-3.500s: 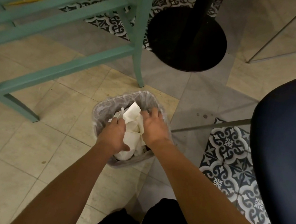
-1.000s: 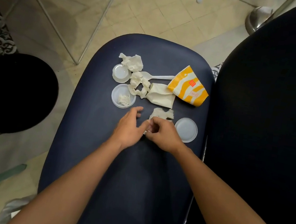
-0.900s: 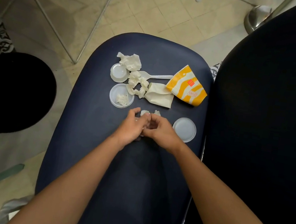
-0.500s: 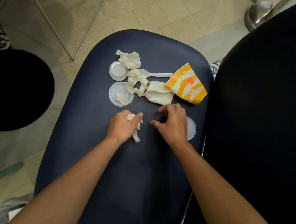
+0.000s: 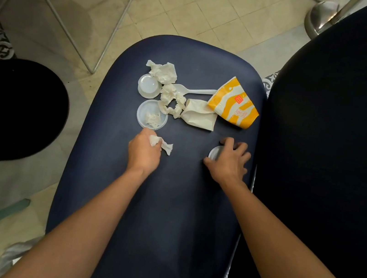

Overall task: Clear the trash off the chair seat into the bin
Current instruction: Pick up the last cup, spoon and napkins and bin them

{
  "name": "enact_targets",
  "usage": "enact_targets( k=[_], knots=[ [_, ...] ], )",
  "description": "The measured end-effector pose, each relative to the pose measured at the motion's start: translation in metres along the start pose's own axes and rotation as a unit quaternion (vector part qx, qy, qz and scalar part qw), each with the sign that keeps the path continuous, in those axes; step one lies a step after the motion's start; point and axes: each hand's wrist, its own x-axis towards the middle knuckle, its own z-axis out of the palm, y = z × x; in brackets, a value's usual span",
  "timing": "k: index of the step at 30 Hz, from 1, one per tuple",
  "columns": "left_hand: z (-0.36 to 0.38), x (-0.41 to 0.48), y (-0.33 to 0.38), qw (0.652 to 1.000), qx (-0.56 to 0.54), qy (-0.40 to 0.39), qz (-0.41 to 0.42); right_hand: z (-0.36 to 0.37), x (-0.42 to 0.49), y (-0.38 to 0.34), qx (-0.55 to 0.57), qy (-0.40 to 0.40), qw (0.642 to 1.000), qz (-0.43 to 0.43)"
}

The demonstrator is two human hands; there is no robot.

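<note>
A: What are the hands doing on the dark navy padded chair seat?

B: The left hand is curling shut around a small crumpled white paper scrap, with a tail of it poking out past the fingers. The right hand is spreading over a round white plastic lid near the seat's right edge, fingers arched around its rim; I am judging that it is not yet lifted.

A: And the rest of the trash?

B: It is lying toward the far end of the seat: a crumpled white napkin, a shallow white plastic cup, a clear round lid with a paper bit in it, a twisted white paper strip, a white plastic spoon, a flattened cream paper bag and a yellow-and-white striped paper carton by the far right edge. The bin itself is out of view.

A: How will these handle?

B: All are looking very light. The paper is soft and is crushing easily, so bunching it in a fist works. The lid is thin, flat and likely slippery against the upholstery, so pinching under its rim, or sliding it to the seat edge, seems safest. The carton is stiffer; gripping its open end should hold.
</note>
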Motion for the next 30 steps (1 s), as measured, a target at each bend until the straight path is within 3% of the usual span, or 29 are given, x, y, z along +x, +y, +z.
enact_targets(
  k=[3,6,15,21,30],
  knots=[
    [-0.007,-0.001,0.003,0.996,-0.073,0.041,-0.027,0.001,-0.003,-0.005,-0.011,0.002,1.000,-0.028],
    [-0.017,0.007,0.004,0.995,-0.074,0.069,-0.016,0.002,-0.008,-0.013,0.007,0.004,0.997,-0.078],
    [-0.025,0.040,0.018,0.996,0.043,0.079,-0.008,0.000,-0.017,-0.050,0.016,0.032,0.961,-0.276],
    [-0.016,0.049,0.021,0.978,0.197,0.064,-0.022,-0.007,-0.008,-0.062,0.028,0.041,0.956,-0.290],
    [-0.009,0.060,0.021,0.981,0.165,0.055,-0.080,-0.016,0.003,-0.062,0.009,0.066,0.964,-0.259]
  ],
)
